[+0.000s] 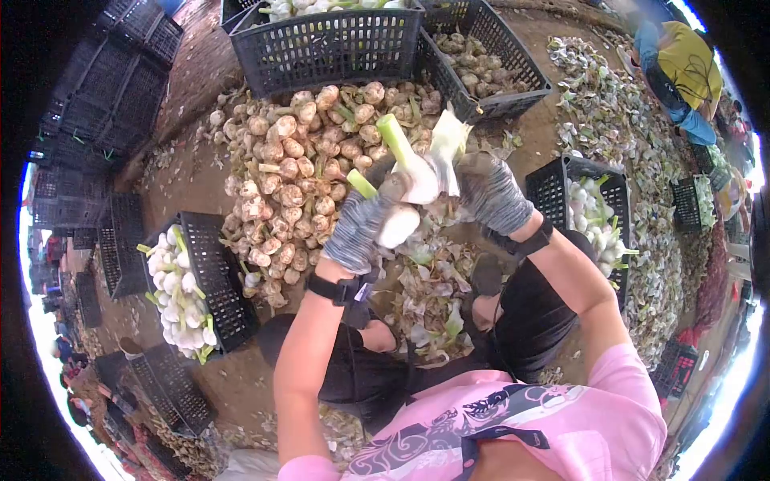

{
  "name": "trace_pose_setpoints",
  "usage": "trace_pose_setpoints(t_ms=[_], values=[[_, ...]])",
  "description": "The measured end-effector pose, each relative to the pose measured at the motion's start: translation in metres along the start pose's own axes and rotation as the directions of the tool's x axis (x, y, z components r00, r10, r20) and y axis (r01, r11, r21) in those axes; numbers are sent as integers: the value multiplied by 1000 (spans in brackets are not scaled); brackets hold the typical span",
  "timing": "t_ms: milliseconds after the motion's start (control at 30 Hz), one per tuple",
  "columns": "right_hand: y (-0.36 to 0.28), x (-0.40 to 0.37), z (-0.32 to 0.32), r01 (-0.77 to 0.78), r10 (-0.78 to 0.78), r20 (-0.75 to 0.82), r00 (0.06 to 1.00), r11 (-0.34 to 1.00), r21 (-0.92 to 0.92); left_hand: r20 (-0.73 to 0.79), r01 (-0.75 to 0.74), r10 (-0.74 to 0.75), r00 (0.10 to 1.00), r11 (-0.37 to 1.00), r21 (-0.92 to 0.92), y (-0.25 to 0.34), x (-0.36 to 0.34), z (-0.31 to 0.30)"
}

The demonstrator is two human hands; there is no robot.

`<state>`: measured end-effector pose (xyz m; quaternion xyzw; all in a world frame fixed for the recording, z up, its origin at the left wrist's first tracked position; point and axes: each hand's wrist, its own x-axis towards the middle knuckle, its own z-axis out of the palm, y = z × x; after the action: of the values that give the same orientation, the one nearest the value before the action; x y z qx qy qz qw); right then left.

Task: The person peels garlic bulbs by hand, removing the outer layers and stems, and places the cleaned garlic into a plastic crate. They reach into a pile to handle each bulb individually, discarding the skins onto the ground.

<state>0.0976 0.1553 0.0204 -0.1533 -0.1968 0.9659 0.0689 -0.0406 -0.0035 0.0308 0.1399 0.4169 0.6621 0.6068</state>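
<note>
left hand: in a grey knit glove, at the centre of the view, curled closed around the lower garlic bulb
lower garlic bulb: white and peeled, its cut green stem sticking out toward 10 o'clock past the glove
upper garlic bulb: touching the lower one on its 1 o'clock side, pressed between both gloves, with its thick green stem pointing to 11 o'clock
right hand: gloved the same way, at 3 o'clock of the bulbs, fingers closed on the pale skin
pale skin: stands up from the upper bulb toward 12 o'clock; whether it is fully off the bulb i cannot tell
unpeeled pile: a brownish heap of garlic on the ground from 9 to 12 o'clock of the hands
left crate: black mesh at 8 o'clock, holding white peeled bulbs with green stubs
right crate: black mesh at 3 o'clock, just beyond the right wrist, also with peeled bulbs
far crate: at 12 o'clock, beyond the pile, white bulbs showing over its rim
side crate: at 1 o'clock, touching the far crate, with dull unpeeled bulbs
peelings: loose husks on the ground at 6 o'clock, between the knees
other person: at 2 o'clock, well apart, in yellow and blue
</note>
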Motion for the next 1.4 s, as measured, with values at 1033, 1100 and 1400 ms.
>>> trace_pose_setpoints(t_ms=[1033, 1100, 1400], values=[[-32, -19, 7, 48, 471, 120, 874, 162, -986, -171, -157, 73, 983, 815, -557, -1, 7, -28], [-31, -12, 41, -68, 407, -76, 910, -33, -997, -119, -137, 82, 990, 796, -590, -6, 12, -34], [14, 17, -27, 140, 74, 120, 990, -422, -896, -268, -188, 18, 963, 756, -627, 23, 55, -42]])
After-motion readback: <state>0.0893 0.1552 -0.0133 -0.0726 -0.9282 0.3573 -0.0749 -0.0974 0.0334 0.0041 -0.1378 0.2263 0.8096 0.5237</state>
